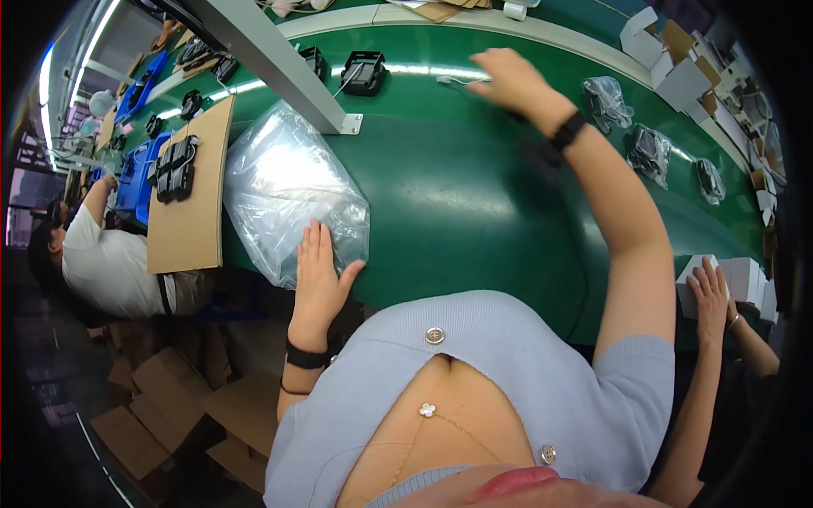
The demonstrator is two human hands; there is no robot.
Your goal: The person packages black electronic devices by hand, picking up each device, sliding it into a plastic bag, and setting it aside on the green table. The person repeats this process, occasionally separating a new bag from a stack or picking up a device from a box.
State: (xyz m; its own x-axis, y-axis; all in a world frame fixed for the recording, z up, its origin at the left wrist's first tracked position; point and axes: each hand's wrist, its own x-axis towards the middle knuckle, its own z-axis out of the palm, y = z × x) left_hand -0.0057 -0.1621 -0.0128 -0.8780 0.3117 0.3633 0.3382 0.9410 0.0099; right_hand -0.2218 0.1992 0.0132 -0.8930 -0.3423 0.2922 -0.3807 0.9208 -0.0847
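Observation:
My left hand (320, 275) lies with its fingers stretched out on a stack of clear plastic bags (284, 182) at the bench's near edge. Across the green belt, my right hand (517, 80) reaches far out with its fingers curled down. A white cable (457, 80) sticks out to the left from beneath those fingers. Something dark shows under the palm, but its shape is mostly hidden. Left of the right hand, a black device (364, 74) with a pale cable sits on the green surface (440, 203).
A grey metal post (279, 63) slants over the bags. Black devices (175, 169) lie on a cardboard sheet (190, 229) at left. Bagged devices (649, 154) lie at right. One co-worker (118, 262) sits left; another's hand (710, 296) rests on white boxes (743, 279).

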